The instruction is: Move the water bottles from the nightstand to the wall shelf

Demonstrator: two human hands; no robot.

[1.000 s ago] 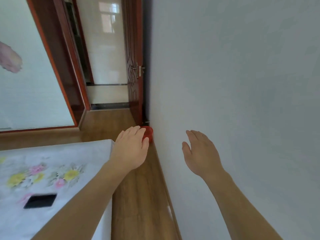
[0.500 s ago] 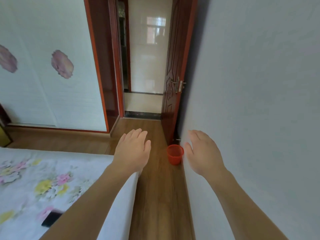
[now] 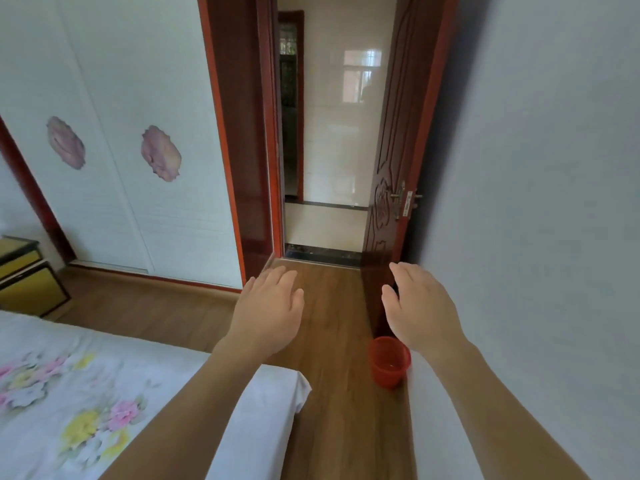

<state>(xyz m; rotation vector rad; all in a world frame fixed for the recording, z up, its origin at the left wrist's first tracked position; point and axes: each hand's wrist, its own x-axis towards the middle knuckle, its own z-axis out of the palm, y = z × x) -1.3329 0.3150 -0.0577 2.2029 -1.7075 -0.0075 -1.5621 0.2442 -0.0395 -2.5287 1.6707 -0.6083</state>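
You're turning from the wall point(image 3: 554, 168) — a yellow cabinet point(image 3: 24, 282), likely the nightstand, is appearing beyond the bed point(image 3: 104, 393) — with left hand point(image 3: 268, 313) and right hand point(image 3: 420, 313) hovering empty, fingers point(image 3: 277, 276) straight.

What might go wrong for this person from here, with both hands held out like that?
1. The bucket stands on the floor by the wall, just below the right hand; a foot may well kick it.
2. The bed corner juts into the narrow floor strip, so a shin could catch it.
3. The open door and its latch stick out ahead; the right hand could knock them.
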